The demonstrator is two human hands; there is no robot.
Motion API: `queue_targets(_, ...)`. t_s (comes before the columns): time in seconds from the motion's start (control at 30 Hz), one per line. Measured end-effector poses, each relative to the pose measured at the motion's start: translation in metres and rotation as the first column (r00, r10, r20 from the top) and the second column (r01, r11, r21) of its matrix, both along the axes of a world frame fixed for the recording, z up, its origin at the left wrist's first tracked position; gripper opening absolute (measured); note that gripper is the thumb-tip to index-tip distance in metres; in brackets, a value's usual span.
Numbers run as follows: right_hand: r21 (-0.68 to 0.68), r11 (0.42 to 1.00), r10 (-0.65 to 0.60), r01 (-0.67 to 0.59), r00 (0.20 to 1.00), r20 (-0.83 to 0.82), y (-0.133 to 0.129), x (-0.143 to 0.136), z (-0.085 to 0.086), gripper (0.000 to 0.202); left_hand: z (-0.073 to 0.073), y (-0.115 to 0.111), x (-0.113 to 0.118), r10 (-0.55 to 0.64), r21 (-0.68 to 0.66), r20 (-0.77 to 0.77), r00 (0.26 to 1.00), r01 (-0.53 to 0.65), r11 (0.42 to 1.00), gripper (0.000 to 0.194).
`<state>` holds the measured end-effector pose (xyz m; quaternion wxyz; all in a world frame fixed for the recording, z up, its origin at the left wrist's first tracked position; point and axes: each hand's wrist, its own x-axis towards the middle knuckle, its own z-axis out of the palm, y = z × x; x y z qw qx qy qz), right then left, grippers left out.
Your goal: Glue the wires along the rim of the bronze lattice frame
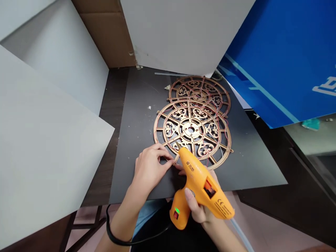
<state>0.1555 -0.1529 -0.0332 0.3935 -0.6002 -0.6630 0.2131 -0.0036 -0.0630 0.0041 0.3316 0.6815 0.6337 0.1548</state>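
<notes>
Glue gun of orange plastic (201,171) sits gripped in my right hand (200,211) over the front round brown openwork wooden wheel (191,123) on the black board (138,119), my left hand (151,168) seemingly pinching the wheel's near rim.

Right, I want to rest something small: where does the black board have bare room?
The black board looks bare between the front wheel and its right edge, and mostly bare left of both wheels, besides scraps. It's crowded at the middle front, with the left hand and right hand holding the glue gun.
</notes>
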Motion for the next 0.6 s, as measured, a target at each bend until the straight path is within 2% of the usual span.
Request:
queue_targets(0.1, 0.026, 0.998, -0.062, 0.063, 0.998, -0.031, 0.0023, -0.0016, 0.0004, 0.022, -0.0003, 0.0000, -0.0001, 0.009, -0.001, -0.008, 1.000, -0.009, 1.000, 0.010)
queue_targets(0.2, 0.029, 0.997, -0.072, 0.073, 0.997, -0.029, 0.0033, -0.0031, 0.0018, 0.030, -0.0015, -0.0003, -0.0003, 0.022, 0.006, 0.001, 1.000, -0.022, 1.000, 0.009)
queue_targets(0.37, 0.047, 0.997, -0.056, 0.055, 0.998, 0.034, 0.0028, -0.0028, 0.0017, 0.024, -0.0039, -0.0011, -0.0007, 0.028, 0.013, 0.032, 0.999, -0.028, 1.000, 0.008)
queue_targets(0.6, 0.044, 0.999, -0.029, 0.028, 0.999, 0.023, 0.0013, -0.0011, -0.0022, 0.020, -0.0042, -0.0023, -0.0003, 0.026, 0.031, 0.032, 0.999, -0.027, 0.999, 0.009)
